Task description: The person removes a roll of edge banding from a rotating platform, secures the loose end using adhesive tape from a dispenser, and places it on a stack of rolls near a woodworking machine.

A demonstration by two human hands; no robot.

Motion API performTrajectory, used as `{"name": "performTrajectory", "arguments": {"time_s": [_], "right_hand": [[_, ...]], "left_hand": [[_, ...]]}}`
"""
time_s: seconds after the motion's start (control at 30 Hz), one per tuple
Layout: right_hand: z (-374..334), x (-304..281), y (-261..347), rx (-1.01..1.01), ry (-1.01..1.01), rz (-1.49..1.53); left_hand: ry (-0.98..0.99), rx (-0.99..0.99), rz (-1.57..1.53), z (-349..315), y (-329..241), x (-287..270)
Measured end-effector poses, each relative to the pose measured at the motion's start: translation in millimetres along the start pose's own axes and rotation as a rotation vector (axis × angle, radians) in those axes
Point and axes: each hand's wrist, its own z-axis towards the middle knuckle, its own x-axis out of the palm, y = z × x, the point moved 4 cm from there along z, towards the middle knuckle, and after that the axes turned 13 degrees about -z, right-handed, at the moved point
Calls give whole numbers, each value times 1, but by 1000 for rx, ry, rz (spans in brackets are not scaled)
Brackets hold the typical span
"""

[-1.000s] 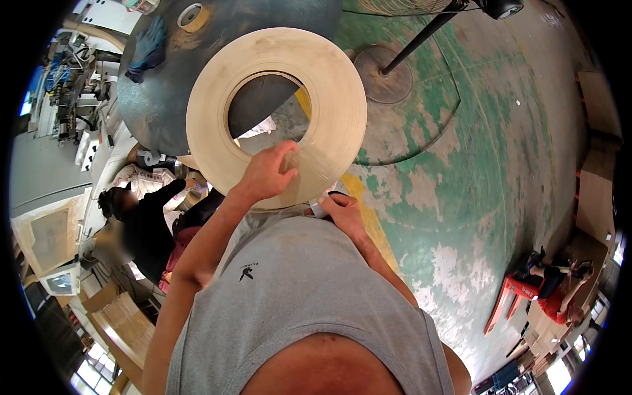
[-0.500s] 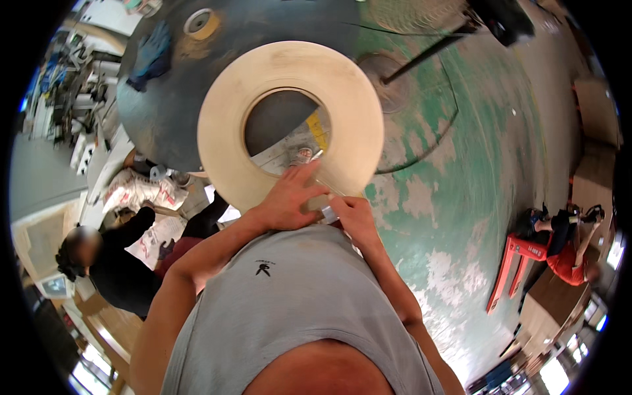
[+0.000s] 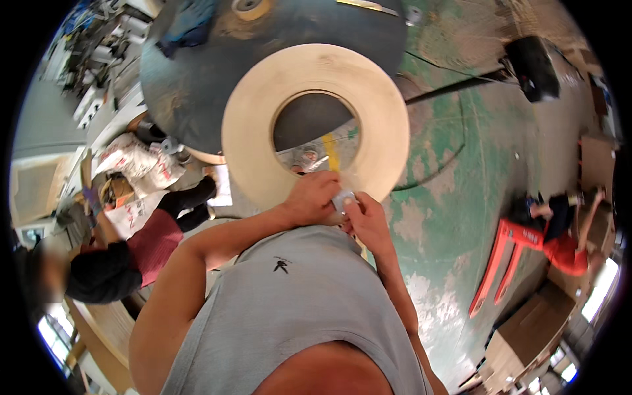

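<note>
A large, cream-coloured ring-shaped roll [image 3: 253,125] of wound strip stands in front of my body, overlapping the round dark table's edge in view. At its near side my left hand [image 3: 313,199] is closed, fingers bent over the lower part of the ring. My right hand [image 3: 370,222] pinches a small silvery, see-through piece of tape [image 3: 342,199], which lies between the two hands and touches the left one. The left fingertips are partly hidden. Through the ring's hole a shoe [image 3: 307,159] shows on the floor.
The dark round table [image 3: 178,92] carries a blue glove [image 3: 189,25], a tape roll [image 3: 250,8] and a long yellow-and-silver tool [image 3: 367,6]. A black stand [image 3: 532,69] is at the right. One person [image 3: 125,263] bends at left near white sacks [image 3: 135,158]; another [image 3: 566,253] is beside a red pallet jack [image 3: 507,247].
My left hand's spread fingers have closed, and both hands have come together round the silvery tape. The view has shifted, so the ring and table sit further right. The person at left has moved.
</note>
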Motion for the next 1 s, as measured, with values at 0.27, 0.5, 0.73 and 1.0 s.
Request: {"name": "performTrajectory", "arguments": {"time_s": [0.27,0.5,0.73,1.0], "right_hand": [[37,-42,-129,-99,-337,679],[69,33,-123,-330,379,1365],[62,44,-126,-186,316,1163],[44,44,-114,-173,242,1180]], "left_hand": [[-307,-71,-84,8,19,-10],[-241,-269,-179,11,12,-2],[-264,-391,-23,-7,13,-4],[-236,-411,100,-28,5,-7]]}}
